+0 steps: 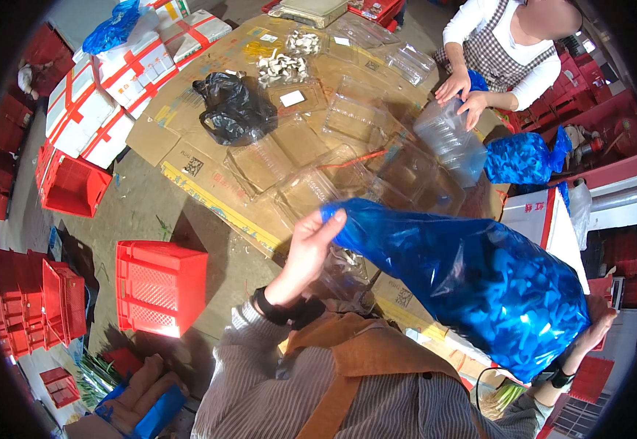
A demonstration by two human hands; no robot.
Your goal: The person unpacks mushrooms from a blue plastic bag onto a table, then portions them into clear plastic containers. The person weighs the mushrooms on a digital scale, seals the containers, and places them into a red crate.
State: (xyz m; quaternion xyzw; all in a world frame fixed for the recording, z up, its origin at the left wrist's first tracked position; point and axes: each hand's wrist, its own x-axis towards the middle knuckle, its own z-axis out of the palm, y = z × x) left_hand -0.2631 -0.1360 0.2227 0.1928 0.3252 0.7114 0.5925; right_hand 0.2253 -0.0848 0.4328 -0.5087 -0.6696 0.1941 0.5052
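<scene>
A large blue plastic bag (479,282), bulging with many small cut pieces, stretches slantwise in front of my body. My left hand (312,245) is closed around its gathered neck. At the bag's full lower end, my right hand (595,322) holds it from the outer side, with part of the fingers hidden behind the plastic. The blue tint keeps me from telling what the pieces are. Beyond the bag, clear plastic trays (358,110) lie about the cardboard-covered table (179,150). White sliced pieces, like mushrooms (283,67), sit in two trays farther back.
A black plastic bag (234,110) rests at the table's left. Across at the right, a co-worker's hands (459,95) touch a stack of clear trays (450,139). Another filled blue bag (519,157) is nearby. Red crates (161,285) and white foam boxes (132,77) stand left.
</scene>
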